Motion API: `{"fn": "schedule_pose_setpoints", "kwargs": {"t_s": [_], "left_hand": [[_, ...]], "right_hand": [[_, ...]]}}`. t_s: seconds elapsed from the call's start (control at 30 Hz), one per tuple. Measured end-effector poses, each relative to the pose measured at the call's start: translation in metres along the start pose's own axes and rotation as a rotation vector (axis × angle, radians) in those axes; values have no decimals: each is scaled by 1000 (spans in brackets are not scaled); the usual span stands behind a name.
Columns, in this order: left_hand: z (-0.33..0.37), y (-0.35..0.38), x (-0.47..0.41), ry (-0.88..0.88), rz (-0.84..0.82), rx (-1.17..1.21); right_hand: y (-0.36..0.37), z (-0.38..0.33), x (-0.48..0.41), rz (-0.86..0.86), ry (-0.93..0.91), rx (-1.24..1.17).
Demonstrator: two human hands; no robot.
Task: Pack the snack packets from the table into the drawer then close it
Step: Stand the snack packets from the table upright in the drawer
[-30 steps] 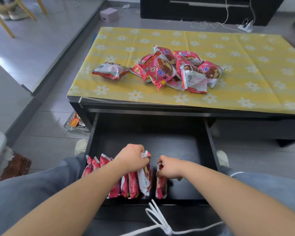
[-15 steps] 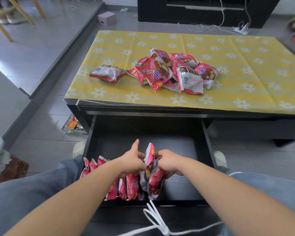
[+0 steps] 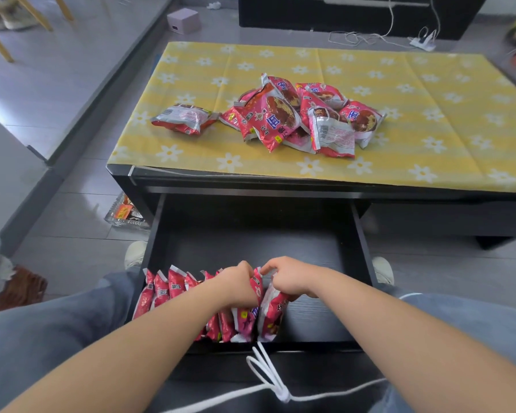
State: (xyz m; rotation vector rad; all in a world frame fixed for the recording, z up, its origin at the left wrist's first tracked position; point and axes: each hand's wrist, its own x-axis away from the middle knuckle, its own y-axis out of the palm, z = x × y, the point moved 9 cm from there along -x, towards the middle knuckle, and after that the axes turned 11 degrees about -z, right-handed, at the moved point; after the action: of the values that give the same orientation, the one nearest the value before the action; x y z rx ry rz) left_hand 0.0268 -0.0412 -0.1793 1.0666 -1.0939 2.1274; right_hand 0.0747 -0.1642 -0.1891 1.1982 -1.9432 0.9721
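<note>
Black drawer (image 3: 361,242) pulled wide open under the worktop (image 3: 429,120), far half bare and dark. Along the near front wall, a row of red snack packets (image 3: 173,289) standing on edge, packed side by side from the left wall towards the middle. Left hand (image 3: 240,283) curled shut over the top of a packet in that row, knuckles up, fingertips hidden behind the wrapper. Right hand (image 3: 291,278) just beside it, pinched closed on the top edge of the end packet (image 3: 273,311), which leans a little at the right end of the row. Right part of the drawer floor free of packets. Up on the yellow flowered cloth, a loose pile of packets (image 3: 304,114) heaped over one another, count hard to make out with so many overlapped, and a single packet (image 3: 185,119) lying apart to the pile's left, silver back up. Lower parts of several drawer packets covered by the left forearm. Beside the table's left leg, a clear tray (image 3: 125,211) on the floor, partly cut off by the leg, contents too small to tell. White cord (image 3: 268,374) looped at the bottom of the view.
</note>
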Motion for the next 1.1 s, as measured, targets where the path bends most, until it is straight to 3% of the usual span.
{"fn": "schedule_pose_setpoints", "kwargs": {"t_s": [0.13, 0.3, 0.37, 0.57, 0.67, 0.73, 0.8, 0.87, 0.97, 1.1], "left_hand": [[7, 9, -1, -32, -1, -160], [-6, -7, 0, 19, 223, 235], [-7, -11, 3, 26, 242, 279], [-10, 0, 8, -119, 20, 29], [-12, -1, 5, -100, -41, -44], [-17, -20, 3, -100, 90, -101], [-18, -47, 6, -81, 362, -230], [-12, -58, 8, 9, 531, -355], [-16, -44, -7, 38, 361, -484], [-32, -19, -16, 53, 32, -330]], "right_hand": [[1, 13, -1, 23, 58, -139], [9, 35, -3, 70, 174, -256], [18, 38, -6, 46, 157, -327], [25, 31, -19, 76, 78, -369], [23, 32, -22, 94, 60, -388], [15, 33, -20, 167, 56, -386], [7, 36, -18, 256, 83, -332], [17, 38, -20, 214, 112, -336], [49, 30, -26, 68, 88, -429], [61, 15, -27, 68, 5, -413]]}}
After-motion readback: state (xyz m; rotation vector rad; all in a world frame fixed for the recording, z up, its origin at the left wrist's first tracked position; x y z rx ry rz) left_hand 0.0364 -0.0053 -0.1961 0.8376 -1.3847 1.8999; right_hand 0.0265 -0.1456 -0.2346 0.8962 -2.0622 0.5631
